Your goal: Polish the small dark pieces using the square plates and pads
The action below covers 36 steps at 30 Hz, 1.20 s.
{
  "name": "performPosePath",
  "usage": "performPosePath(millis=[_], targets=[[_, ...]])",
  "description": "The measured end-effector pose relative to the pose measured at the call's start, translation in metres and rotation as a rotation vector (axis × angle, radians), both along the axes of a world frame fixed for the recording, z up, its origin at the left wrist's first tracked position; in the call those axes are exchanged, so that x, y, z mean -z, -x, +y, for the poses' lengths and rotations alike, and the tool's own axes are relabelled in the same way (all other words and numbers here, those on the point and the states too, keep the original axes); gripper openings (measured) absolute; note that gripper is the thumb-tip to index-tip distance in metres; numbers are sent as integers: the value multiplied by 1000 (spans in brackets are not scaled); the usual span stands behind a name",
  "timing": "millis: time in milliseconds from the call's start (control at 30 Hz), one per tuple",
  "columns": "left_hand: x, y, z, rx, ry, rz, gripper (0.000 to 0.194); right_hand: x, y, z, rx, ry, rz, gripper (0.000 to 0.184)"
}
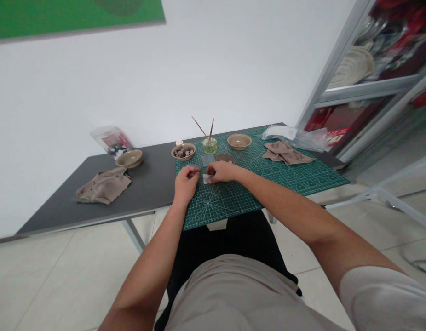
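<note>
Both hands met over the green gridded cutting mat (268, 184) on the dark grey counter (147, 184). The left hand (186, 181) was curled, fingers drawn in near a small pale grey square of sheet material (206, 179) lying on the mat; whether it pinched anything of its own could not be told. The right hand (222, 171) rested on the sheet's right edge, fingers narrow and pressing or pinching it — the sheet lay between the two hands, touching both or nearly so.

Just beyond, further squares (209, 160) in grey and brown lay on the mat, with a beige bowl of small brown and dark pieces (183, 151) and a glass jar of yellowish liquid holding thin sticks (210, 145) behind them. The work looked to be at the handling of the single sheet; a next move would probably call for a fine fingertip grip, with one hand steadying.
</note>
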<state>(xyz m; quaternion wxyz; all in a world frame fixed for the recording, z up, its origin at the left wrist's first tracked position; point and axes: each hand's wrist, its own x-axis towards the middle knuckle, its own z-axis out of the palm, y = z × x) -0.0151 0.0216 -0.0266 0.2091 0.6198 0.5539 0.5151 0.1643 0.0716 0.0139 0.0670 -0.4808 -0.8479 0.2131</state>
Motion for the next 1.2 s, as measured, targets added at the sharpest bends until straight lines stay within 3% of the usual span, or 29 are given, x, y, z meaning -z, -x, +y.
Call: performPosePath(millis=[167, 367, 467, 600, 767, 1000, 1200], targets=[[1, -1, -1, 9, -12, -24, 9, 7, -3, 5, -16, 98, 182, 22], [3, -4, -1, 48, 33, -163, 30, 19, -18, -4, 127, -27, 564, 32], [1, -5, -1, 16, 70, -101, 19, 20, -28, -9, 157, -97, 517, 36], [-5, -8, -1, 27, 98, -97, 17, 14, -35, -13, 169, -157, 466, 17], [-13, -18, -4, 43, 83, -31, 11, 6, -30, -20, 170, -194, 358, 12], [-13, -21, 5, 62, 129, -87, 19, 5, -24, -25, 188, -233, 342, 9], [-6, -19, 10, 34, 38, -125, 14, 14, -14, -22, 237, -266, 517, 15]])
